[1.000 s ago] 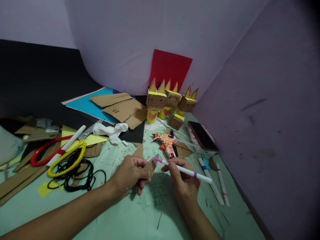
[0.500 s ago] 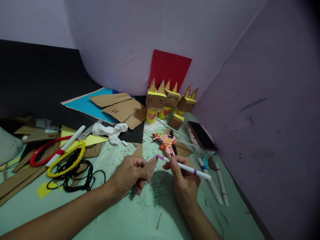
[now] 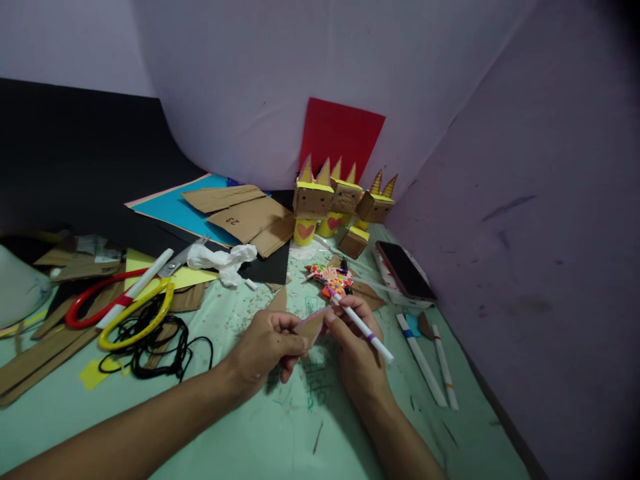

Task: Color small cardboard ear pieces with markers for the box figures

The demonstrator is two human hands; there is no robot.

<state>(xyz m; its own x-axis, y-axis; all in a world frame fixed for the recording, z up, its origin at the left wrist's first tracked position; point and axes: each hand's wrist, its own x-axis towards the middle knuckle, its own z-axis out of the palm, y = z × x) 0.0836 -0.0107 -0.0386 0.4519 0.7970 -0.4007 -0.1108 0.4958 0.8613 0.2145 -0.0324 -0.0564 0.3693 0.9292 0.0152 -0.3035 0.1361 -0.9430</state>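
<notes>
Pinched at the base in your left hand (image 3: 265, 348), tip meeting your right hand (image 3: 364, 360): one card triangle (image 3: 312, 327), raised above the table (image 3: 240, 440), seemingly steadied at both ends. One marker (image 3: 361, 324), gripped in your right hand, nib angled off the card, presumably sparing it stray ink. Two pens (image 3: 423, 361) at right, apparently kept within reach.

Rear lilac wall covering (image 3: 230, 87) shows creases. Right wall (image 3: 560, 220) bears dark smudges. Black sheeting (image 3: 75, 147) occupies the left. Green tabletop (image 3: 215, 433) carries pen marks. Lighting is dim.
</notes>
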